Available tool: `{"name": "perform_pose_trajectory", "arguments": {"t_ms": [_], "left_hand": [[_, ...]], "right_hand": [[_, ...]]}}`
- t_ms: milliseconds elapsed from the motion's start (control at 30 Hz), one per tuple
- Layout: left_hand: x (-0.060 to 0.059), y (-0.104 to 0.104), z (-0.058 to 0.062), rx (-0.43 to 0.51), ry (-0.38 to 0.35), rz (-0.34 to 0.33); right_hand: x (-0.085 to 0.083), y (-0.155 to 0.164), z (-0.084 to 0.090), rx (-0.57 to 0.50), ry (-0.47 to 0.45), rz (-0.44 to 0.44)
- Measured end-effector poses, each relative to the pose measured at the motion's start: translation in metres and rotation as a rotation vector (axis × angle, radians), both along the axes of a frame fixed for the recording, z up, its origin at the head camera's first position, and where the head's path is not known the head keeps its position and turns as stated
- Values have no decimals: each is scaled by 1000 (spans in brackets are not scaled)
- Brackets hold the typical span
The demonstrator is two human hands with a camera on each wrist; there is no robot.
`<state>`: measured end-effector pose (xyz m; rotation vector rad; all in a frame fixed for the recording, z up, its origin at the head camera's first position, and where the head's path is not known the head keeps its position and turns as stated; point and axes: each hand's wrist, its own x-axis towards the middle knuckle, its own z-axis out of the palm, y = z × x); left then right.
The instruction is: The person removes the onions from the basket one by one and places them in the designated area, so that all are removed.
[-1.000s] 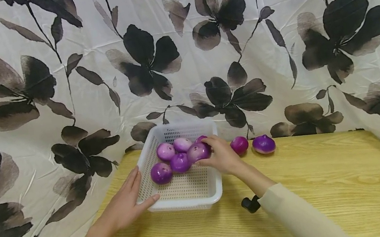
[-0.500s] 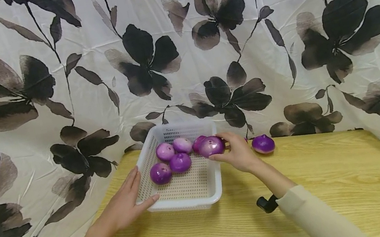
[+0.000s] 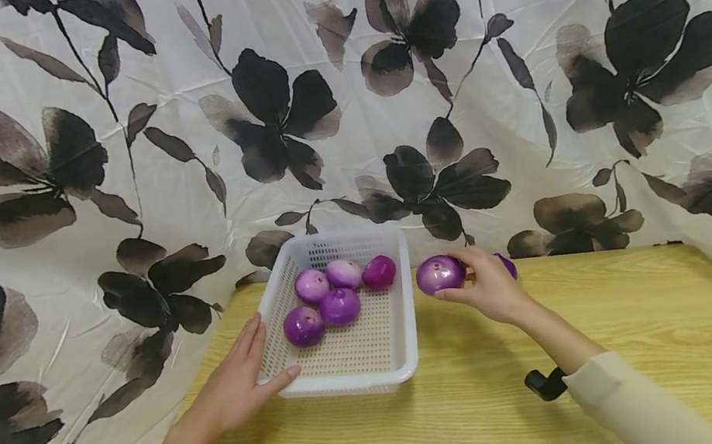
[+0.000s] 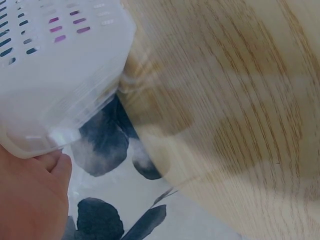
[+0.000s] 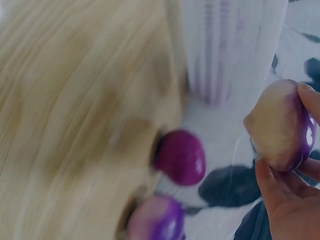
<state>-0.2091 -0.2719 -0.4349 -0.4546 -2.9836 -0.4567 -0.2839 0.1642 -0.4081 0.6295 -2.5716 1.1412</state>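
Observation:
In the head view, my right hand point(image 3: 490, 286) holds a shiny purple onion point(image 3: 440, 275) just right of the basket. The right wrist view shows fingertips and thumb around that onion point(image 5: 280, 125), its pale pointed end facing left. My left hand point(image 3: 233, 376) rests at the near left corner of a white plastic basket point(image 3: 354, 382), its straight fingers along the side and thumb on the front rim. In the left wrist view, the fingers lie against the underside of the rim. Several purple onions sit in the basket, among them a dark magenta one point(image 3: 379, 272).
Two more onions are on the table by the back edge: a magenta one point(image 5: 181, 157) and a two-toned one point(image 5: 156, 219). My right hand mostly hides them in the head view. A floral cloth point(image 3: 311, 119) hangs behind the wooden table point(image 3: 629, 333).
My right hand has lifted an onion out of the basket and carried it right, past the rim, uncovering the magenta onion inside. My left hand stays at the basket's corner.

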Motion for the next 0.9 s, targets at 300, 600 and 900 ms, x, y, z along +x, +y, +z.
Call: {"name": "perform_pose_trajectory", "arguments": {"t_ms": [300,600,900], "left_hand": [[1,0,-2,-4,6,-6],[1,1,0,-5,7,-7],[1,-1,0,-17,2,2]], "right_hand": [[-1,50,-9,43,-4,-62],[1,88,-7,49,-25,-121],[3,109,-8,62,2,-141]]}}
